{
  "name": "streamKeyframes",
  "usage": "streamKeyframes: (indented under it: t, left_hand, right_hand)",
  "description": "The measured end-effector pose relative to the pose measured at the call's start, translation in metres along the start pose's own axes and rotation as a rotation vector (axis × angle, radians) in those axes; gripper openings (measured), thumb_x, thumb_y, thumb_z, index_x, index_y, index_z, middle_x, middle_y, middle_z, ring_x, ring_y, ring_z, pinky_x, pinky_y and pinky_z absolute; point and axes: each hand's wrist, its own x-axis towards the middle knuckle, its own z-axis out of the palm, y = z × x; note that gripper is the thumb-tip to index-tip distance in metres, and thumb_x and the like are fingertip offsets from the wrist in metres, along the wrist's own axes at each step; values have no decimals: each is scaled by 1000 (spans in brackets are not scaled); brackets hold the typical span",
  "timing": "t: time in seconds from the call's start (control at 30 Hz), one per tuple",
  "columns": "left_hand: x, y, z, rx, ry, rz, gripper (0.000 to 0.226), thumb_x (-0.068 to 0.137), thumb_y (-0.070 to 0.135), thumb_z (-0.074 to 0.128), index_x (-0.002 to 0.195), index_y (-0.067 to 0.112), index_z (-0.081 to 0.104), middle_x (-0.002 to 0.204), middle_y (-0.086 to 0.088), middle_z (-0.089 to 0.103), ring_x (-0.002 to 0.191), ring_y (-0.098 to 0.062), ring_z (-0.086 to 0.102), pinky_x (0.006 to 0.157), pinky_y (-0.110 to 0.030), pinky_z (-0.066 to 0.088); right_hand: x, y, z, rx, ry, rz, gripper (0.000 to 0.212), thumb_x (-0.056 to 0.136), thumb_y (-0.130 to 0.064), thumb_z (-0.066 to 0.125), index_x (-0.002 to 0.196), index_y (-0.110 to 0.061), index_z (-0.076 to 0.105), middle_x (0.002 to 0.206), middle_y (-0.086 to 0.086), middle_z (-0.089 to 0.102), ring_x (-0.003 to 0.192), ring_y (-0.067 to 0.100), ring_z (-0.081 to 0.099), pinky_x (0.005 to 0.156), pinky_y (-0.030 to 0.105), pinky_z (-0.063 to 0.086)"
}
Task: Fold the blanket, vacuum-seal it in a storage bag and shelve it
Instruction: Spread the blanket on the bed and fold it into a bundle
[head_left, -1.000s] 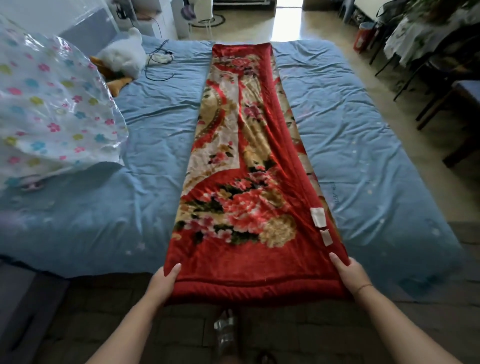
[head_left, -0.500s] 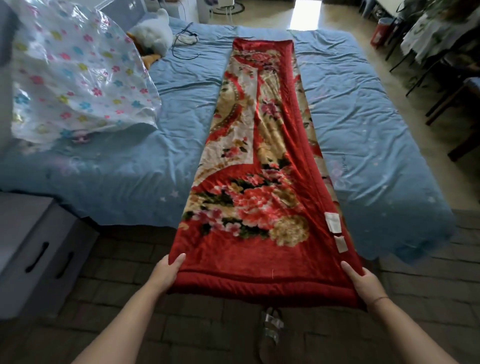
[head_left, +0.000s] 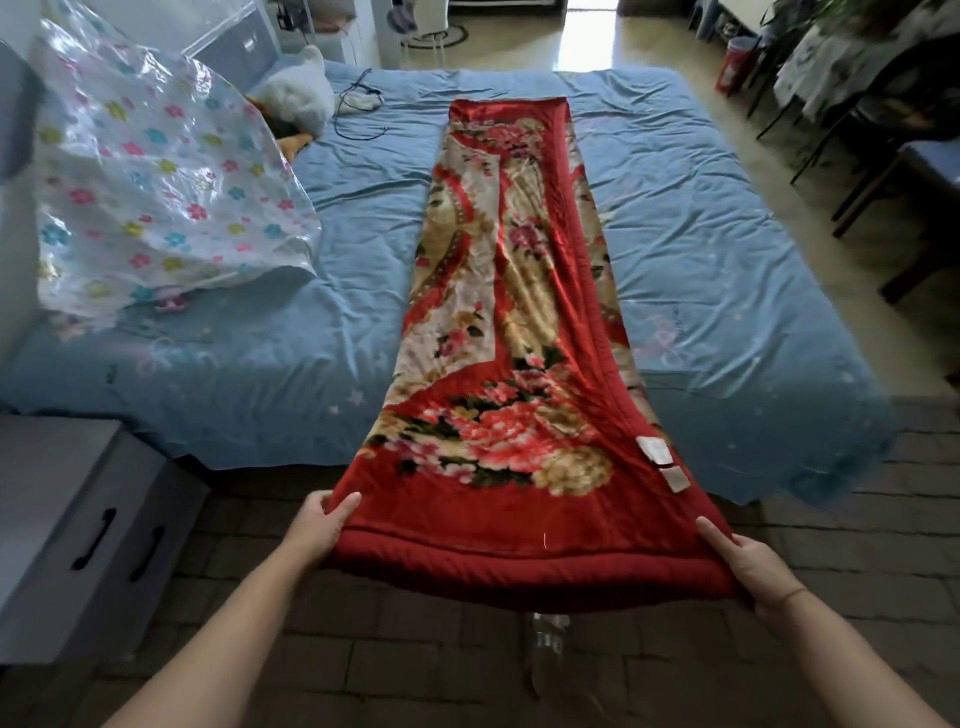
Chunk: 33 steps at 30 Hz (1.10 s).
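Folded red blanket (head_left: 509, 322): near end held up by both corners.
Long narrow strip lies lengthwise down the bed (head_left: 727, 234), far end flat on the sheet, near end off the bed edge & over the floor. L hand (head_left: 319, 525) curls round the near-left corner, thumb on top; R hand (head_left: 748, 564) grips the near-right corner likewise, prob. to keep the edge square for carrying it fwd into the next fold. Flowered storage bag (head_left: 156, 176) sits at the bed's left, apart from the blanket.
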Motion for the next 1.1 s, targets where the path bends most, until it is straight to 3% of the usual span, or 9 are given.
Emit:
streamKeyframes:
  t: [0.13, 0.27, 0.37, 0.57, 0.73, 0.87, 0.97, 1.03, 1.1]
  left_hand:
    - [41, 68, -13, -147, -94, 148, 51, 94, 13, 60, 142, 14, 43, 136, -12, 53, 116, -26, 57, 92, -19, 49]
    - [84, 145, -5, -434, -240, 93, 23, 97, 8, 53, 116, 11, 65, 95, -8, 72, 68, -8, 69, 59, -15, 56]
    - [121, 193, 1, -707, -303, 19, 16, 96, 7, 51, 103, 9, 66, 94, -13, 69, 65, -11, 71, 59, -22, 59]
    - [180, 254, 5, -856, -406, 134, 61, 75, 11, 76, 130, -4, 54, 118, -16, 68, 109, -21, 67, 95, -30, 53]
    - [252, 302, 12, -780, -199, 58, 12, 95, 5, 53, 99, 5, 64, 80, -5, 74, 73, -11, 73, 65, -23, 60]
    - [327, 359, 16, -860, -173, -2, 16, 94, 10, 59, 84, 8, 71, 76, -5, 72, 69, -12, 72, 61, -26, 60]
    - [372, 408, 31, -836, -260, 16, 22, 99, 18, 52, 86, 18, 69, 90, -1, 71, 92, -13, 66, 94, -32, 50]
    - [399, 419, 45, -751, -265, -23, 10, 99, 26, 51, 103, 22, 59, 127, -2, 56, 124, -15, 48, 115, -39, 26]
    - [418, 413, 61, -630, -260, -91, 34, 97, 29, 55, 128, 18, 52, 145, 0, 43, 124, -9, 50, 112, -32, 31]
  right_hand:
    - [26, -45, 0, 114, 2, -63, 57, 80, -41, 66, 111, 7, 65, 90, 15, 71, 79, 27, 66, 61, 25, 58]
    - [82, -110, 2, 297, -61, -151, 65, 69, -38, 80, 120, -4, 59, 102, 18, 69, 70, 18, 70, 58, 26, 59]
    - [129, -169, 3, 508, -164, -150, 25, 91, -14, 59, 112, -24, 63, 88, 2, 74, 61, 5, 68, 50, 21, 57]
    - [212, -267, 10, 751, -345, -23, 75, 10, -13, 101, 81, -9, 79, 95, 1, 76, 80, 11, 73, 57, 29, 60]
    - [262, -334, 35, 894, -258, -30, 96, 6, -15, 101, 95, -2, 68, 93, 20, 73, 86, 27, 72, 63, 40, 61]
    - [303, -394, 67, 955, -147, -31, 116, 1, -23, 99, 106, 2, 59, 98, 27, 68, 85, 38, 71, 74, 51, 59]
    - [332, -438, 97, 863, -42, -111, 116, 43, -52, 92, 139, -10, 42, 131, 22, 56, 120, 35, 57, 104, 51, 41]
    - [354, -454, 118, 778, -44, -113, 88, 87, -63, 51, 155, -23, 12, 158, 11, 25, 146, 26, 26, 117, 47, 19]
    - [378, -438, 133, 628, -32, -48, 74, 96, -58, 37, 155, -23, 10, 160, 5, 18, 147, 20, 22, 117, 43, 19]
